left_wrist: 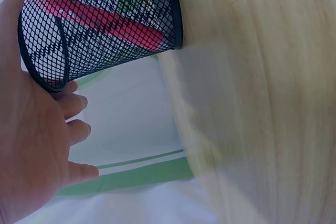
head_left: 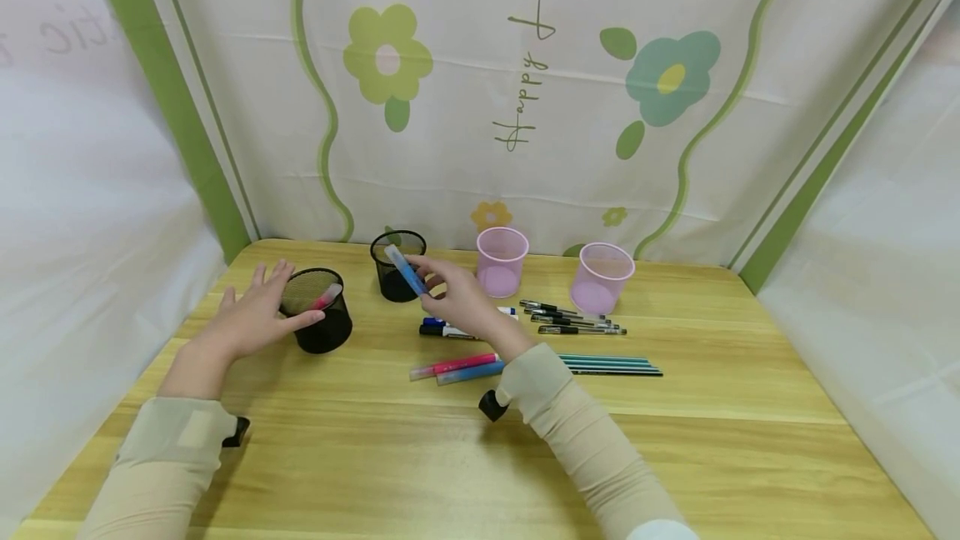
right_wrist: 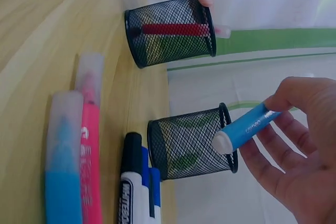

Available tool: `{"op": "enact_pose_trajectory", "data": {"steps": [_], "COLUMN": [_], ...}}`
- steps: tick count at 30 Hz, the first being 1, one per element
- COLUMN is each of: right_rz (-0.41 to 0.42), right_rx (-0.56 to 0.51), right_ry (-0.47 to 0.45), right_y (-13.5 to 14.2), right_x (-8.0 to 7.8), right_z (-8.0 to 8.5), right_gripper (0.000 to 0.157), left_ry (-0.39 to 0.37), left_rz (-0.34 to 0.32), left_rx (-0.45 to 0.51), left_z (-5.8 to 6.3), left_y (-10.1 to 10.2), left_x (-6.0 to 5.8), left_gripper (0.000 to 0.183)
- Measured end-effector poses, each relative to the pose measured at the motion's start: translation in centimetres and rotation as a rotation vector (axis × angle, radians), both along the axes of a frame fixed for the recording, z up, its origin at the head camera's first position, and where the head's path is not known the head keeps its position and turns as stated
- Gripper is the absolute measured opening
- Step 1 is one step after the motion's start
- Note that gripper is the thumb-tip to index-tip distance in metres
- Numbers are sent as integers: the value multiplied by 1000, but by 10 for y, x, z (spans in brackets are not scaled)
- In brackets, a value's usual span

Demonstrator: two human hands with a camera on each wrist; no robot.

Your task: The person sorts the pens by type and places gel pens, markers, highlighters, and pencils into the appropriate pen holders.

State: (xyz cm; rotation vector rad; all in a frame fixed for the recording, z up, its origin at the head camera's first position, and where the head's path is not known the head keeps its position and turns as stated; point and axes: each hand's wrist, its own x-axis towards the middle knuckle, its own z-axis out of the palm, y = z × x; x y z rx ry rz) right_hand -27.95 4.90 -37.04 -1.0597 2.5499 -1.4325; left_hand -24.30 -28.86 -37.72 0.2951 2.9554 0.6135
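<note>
At the left, my left hand [head_left: 243, 319] holds a black mesh pen cup [head_left: 324, 332] by its rim, thumb on one side and fingers on the other. One red-pink marker [left_wrist: 105, 22] leans inside that cup. Between thumb and fingers my right hand [head_left: 461, 298] pinches a blue marker [head_left: 407, 272], tilted, close to the rim of a second black mesh cup [right_wrist: 191, 145]. Below the right hand, a pink marker [head_left: 457, 365] and another blue marker [head_left: 471, 372] lie side by side on the table.
Two pink mesh cups [head_left: 501, 273] [head_left: 600, 286] stand at the back, right of the black ones. Whiteboard markers [right_wrist: 134, 182] lie partly under the right hand. Several black pens [head_left: 573, 322] and teal pencils [head_left: 611, 363] lie to the right on the wooden table [head_left: 390, 465].
</note>
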Motion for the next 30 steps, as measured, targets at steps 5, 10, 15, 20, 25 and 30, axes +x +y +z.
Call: {"op": "enact_pose_trajectory", "data": {"steps": [5,10,15,20,25,30], "right_rz": [-35,-82,-109,-112,-118,-185], "right_rx": [-93,-184,-295,-396,-489,-584], "right_ry": [-26,-65,-115,-180,-209,-192], "right_y": [-10,-21,-34,-47,-60,-72], "right_x": [0,0,0,4,8,11], "right_z": [-2,-3,-3,-3,-3,-1], "right_gripper": [62,59,55,48,39,30], "left_ry": [16,18,15,15,15,15], "left_rz": [-1,-3,-3,-3,2,6], "left_rx": [-35,-43,-39,-39,-39,-34], "left_z": [0,1,0,0,0,-1], "left_y": [1,1,1,1,0,1], "left_x": [-1,-1,0,0,-1,-1], "left_gripper": [117,117,116,116,116,113]}}
